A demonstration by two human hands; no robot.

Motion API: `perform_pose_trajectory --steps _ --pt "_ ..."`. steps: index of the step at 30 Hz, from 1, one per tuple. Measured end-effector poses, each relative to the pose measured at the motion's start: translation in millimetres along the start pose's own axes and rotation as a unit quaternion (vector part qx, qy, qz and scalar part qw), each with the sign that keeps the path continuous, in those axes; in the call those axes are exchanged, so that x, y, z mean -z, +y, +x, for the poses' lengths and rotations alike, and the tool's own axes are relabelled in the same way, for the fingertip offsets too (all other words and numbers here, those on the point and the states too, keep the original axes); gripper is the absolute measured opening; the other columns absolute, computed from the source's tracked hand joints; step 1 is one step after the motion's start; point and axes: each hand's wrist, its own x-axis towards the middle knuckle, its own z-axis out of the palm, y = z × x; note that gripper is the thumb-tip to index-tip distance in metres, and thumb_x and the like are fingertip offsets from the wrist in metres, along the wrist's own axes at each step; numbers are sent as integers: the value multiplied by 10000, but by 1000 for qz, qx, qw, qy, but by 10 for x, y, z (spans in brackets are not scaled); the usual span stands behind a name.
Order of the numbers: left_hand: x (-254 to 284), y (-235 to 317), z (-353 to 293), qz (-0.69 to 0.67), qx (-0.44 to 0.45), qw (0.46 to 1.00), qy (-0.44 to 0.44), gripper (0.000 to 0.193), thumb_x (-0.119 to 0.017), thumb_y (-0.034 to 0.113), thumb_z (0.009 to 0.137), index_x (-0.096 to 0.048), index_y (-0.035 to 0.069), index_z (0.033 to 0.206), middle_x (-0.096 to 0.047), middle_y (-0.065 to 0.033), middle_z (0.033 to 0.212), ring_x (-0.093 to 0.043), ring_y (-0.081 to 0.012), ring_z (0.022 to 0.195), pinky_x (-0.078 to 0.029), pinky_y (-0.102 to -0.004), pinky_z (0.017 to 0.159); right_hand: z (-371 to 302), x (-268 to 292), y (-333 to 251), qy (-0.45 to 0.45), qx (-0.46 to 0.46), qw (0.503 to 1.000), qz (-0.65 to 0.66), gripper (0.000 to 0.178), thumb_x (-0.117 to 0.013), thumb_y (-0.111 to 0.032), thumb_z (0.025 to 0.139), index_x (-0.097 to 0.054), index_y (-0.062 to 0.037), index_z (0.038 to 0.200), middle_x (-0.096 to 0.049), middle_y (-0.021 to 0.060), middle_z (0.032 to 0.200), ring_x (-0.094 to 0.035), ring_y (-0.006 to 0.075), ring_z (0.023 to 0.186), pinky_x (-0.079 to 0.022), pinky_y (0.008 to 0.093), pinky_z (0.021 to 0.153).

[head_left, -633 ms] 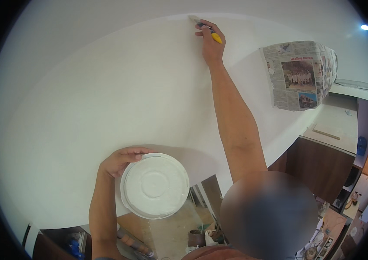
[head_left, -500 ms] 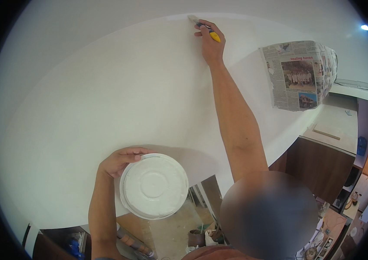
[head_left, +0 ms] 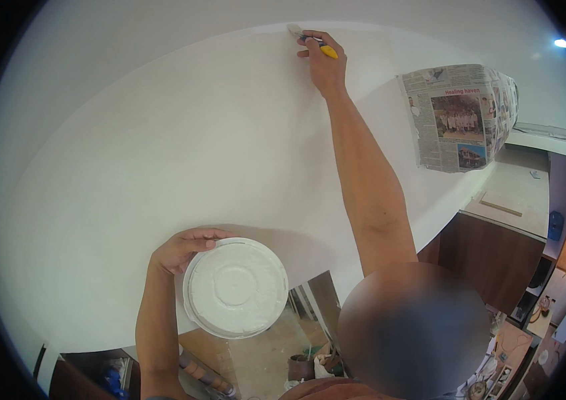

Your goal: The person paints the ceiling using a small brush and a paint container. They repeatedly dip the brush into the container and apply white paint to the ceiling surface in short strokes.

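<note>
High on the white wall, my right hand [head_left: 326, 63] is closed round a paintbrush [head_left: 327, 51] with a dark and yellow handle. Its pale bristles [head_left: 294, 30] touch the wall close to the curved line where wall and ceiling meet. My left hand [head_left: 186, 248], lower and to the left, grips the rim of a round white plastic lid [head_left: 235, 287]. White paint coats the lid's ringed face, and the thumb lies on its edge. The fingers behind the rim are partly hidden.
Newspaper [head_left: 456, 120] covers a boxy object on the wall, right of my right arm. Beyond it stand a pale ledge [head_left: 513, 193] and a brown cabinet [head_left: 489, 257]. Far below are a dark pot [head_left: 301, 367] and other items. A blurred round patch [head_left: 413, 330] hides the lower right.
The paintbrush handle has tipped slightly up and left, its bristles staying near the same spot. My right forearm has shifted a little right; the lid has barely moved.
</note>
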Motion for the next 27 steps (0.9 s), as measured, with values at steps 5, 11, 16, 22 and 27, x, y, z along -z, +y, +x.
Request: perform_pose_trajectory --steps 5,11,16,22,27 --pt "1 -18 -8 -1 -8 1000 -2 470 -603 188 1059 -576 -76 1447 -672 -188 1385 -672 -249 1249 -538 -383 1066 23 13 -33 -10 -2 1000 -15 266 -600 -155 970 -754 -38 1153 -790 99 1007 -738 166 769 -563 290 732" --pt "45 -51 -3 7 -10 1000 0 466 -600 186 1060 -578 -76 1444 -675 -184 1379 -674 -250 1244 -543 -381 1059 24 25 -76 -33 -27 998 -43 307 -563 -211 1009 -736 -65 1217 -795 75 1107 -754 149 873 -526 282 757" --pt "54 -59 -2 -3 -9 1000 -2 457 -594 181 1063 -579 -76 1441 -676 -182 1374 -676 -247 1238 -547 -382 1056 34 15 -86 -38 -25 997 -54 308 -573 -215 1005 -735 -67 1220 -796 73 1112 -754 143 871 -519 275 717" --pt "36 -50 -5 -8 -8 1000 -2 453 -593 178 1064 -580 -75 1439 -677 -183 1370 -678 -242 1233 -550 -378 1052 31 4 -81 -39 -19 998 -55 305 -578 -215 1002 -738 -74 1221 -798 71 1107 -756 140 865 -513 271 710" --pt "46 -64 -24 -7 -8 1000 2 455 -592 175 1063 -577 -78 1441 -678 -186 1367 -678 -241 1232 -552 -376 1051 7 -31 -96 -22 -9 999 -36 264 -614 -175 963 -753 -35 1138 -797 92 1002 -758 172 793 -552 281 736"
